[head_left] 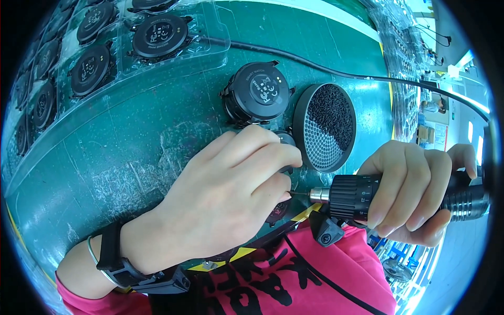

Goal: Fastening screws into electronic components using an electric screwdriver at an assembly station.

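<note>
Electric screwdriver (pixel 367 198) lies gripped in the right hand (pixel 415 194), tip at the left hand (pixel 236 194), which covers a black part on the scratched green desk (pixel 121 163) beside clear trays (pixel 79 58); bright room beyond.

Screwdriver work on a round black part at the green worktop (pixel 136 152)

Left hand (pixel 231 194) pins the small black part (pixel 286 139) down, right hand (pixel 415 191) grips the electric screwdriver (pixel 367 197), bit tip right at the left fingers (pixel 273 184). Round screw tray (pixel 325 126) sits just beside, another black disc (pixel 257 94) behind.
</note>
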A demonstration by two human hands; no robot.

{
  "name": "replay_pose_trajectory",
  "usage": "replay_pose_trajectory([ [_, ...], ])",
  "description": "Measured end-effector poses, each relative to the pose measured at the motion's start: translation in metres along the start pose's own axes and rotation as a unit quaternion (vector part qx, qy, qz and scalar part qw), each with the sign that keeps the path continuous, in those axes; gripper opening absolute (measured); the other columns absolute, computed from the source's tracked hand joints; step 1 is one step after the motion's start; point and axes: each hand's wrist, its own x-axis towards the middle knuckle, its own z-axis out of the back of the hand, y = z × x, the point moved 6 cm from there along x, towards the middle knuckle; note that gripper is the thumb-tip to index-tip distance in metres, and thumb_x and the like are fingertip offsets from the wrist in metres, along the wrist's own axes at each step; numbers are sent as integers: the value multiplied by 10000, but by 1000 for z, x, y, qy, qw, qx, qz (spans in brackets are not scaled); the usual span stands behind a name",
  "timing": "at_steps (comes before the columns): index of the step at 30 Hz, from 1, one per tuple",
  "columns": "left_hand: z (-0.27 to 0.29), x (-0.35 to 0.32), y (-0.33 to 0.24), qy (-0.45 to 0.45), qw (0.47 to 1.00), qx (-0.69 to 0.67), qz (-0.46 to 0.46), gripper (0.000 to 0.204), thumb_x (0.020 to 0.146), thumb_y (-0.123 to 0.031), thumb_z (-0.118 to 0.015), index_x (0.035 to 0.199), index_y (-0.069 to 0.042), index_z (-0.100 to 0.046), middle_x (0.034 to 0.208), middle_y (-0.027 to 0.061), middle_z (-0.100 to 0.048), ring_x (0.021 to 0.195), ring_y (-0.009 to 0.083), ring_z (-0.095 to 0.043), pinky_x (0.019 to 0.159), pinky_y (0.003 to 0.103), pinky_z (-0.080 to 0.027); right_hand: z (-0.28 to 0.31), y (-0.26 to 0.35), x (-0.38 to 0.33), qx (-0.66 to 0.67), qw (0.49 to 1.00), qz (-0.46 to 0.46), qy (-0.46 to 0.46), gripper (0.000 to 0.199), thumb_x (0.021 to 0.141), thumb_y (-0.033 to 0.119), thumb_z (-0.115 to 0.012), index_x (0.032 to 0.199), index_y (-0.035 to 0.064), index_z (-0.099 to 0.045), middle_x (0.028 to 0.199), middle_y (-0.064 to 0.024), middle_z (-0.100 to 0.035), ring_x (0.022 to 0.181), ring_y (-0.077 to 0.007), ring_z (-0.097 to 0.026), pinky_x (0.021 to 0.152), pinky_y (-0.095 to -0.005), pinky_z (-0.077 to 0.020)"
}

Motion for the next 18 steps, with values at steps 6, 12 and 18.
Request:
replay_pose_trajectory([
  [6, 13, -2, -17, -48, 996, 71, -39, 229, 689, -106, -797, 877, -23, -697, 1081, 95, -666, 705, 225, -593, 571, 308, -448, -12, -10, 2, -28, 999, -33, 8, 463, 883, 127, -633, 1252, 8, -380, 745, -87, -603, 488, -162, -621, 436, -272, -550],
  [12, 5, -14, -25, 111, 954, 273, -57, 251, 708, -158, -768, 932, -49, -735, 1126, 61, -695, 512, 88, -479, 472, 245, -331, -17, 0, 25, -202, 972, -111, 46, 460, 926, 154, -572, 1314, 15, -367, 785, -73, -568, 526, -164, -593, 493, -303, -527],
  [18, 1, -11, -22, 92, 952, 282, -68, 124, 771, -160, -707, 785, -39, -684, 1096, 93, -707, 458, 87, -396, 448, 242, -298, -22, -10, 30, -189, 975, -109, 46, 445, 942, 170, -546, 1326, 16, -381, 797, -67, -553, 539, -162, -581, 513, -310, -521],
])
